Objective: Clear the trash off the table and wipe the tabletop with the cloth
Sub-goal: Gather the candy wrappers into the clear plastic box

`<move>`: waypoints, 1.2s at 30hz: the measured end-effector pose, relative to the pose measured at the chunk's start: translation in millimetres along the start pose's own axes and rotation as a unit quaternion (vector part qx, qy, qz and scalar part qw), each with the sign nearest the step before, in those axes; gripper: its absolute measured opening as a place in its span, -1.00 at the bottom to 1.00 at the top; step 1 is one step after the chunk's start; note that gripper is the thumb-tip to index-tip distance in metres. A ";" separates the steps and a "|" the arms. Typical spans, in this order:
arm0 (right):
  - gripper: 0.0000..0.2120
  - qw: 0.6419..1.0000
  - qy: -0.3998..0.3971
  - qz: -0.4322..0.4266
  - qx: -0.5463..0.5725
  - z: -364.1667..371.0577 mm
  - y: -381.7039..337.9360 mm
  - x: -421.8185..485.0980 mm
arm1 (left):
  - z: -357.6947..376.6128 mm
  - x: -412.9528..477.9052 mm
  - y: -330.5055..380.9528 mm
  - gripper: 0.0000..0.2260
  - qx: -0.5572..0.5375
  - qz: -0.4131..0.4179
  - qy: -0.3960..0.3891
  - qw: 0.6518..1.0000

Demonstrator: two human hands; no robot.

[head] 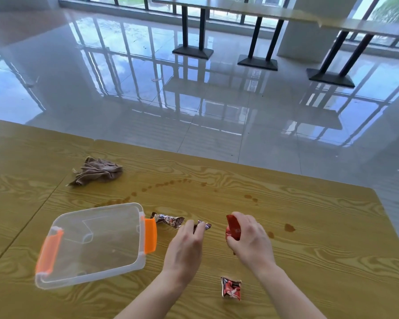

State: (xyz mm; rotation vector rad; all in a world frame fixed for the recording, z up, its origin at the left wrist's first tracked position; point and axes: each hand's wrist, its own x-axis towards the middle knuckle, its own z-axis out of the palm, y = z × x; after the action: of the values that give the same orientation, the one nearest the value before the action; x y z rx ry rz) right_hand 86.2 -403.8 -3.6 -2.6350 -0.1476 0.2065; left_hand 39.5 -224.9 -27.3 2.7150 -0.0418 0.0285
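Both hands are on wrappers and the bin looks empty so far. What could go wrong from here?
1. The clear plastic bin with orange latches sits left of both hands; the right hand, closed on a red wrapper, must cross over, so it may drop it.
2. The crumpled red-and-black wrapper lies near the table's near edge and could be knocked off.
3. Brown spill drops could smear if wrappers are dragged before the brown cloth wipes.

Right hand [249, 236] gripping red wrapper [232, 229], left hand [187, 245] pinching wrapper [203, 226]
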 end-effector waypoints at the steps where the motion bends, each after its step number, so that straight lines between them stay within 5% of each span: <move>1: -0.44 1.000 0.008 -0.013 0.003 -4.2 -8.3 1.9 | -12.1 -0.6 -1.0 -0.53 -0.006 0.015 0.024 1.000; 7: -0.42 0.993 0.014 -0.111 0.027 -14.4 -72.6 11.8 | -87.8 -19.2 -27.2 -0.61 0.046 0.048 0.147 0.987; 20: -0.39 0.947 -0.094 -0.298 0.071 48.0 -213.2 0.3 | -123.9 -90.3 -160.0 -0.49 0.111 -0.125 0.171 0.971; 36: -0.44 0.949 -0.075 -0.291 0.092 74.4 -218.9 -3.0 | -120.3 -93.2 -164.7 -0.44 0.023 -0.186 0.136 0.973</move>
State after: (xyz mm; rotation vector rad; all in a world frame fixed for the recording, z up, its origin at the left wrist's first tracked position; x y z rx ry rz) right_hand 55.6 -178.3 37.3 -2.2722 -0.8939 0.2034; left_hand -49.7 -22.9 11.7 2.6942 0.5521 0.2916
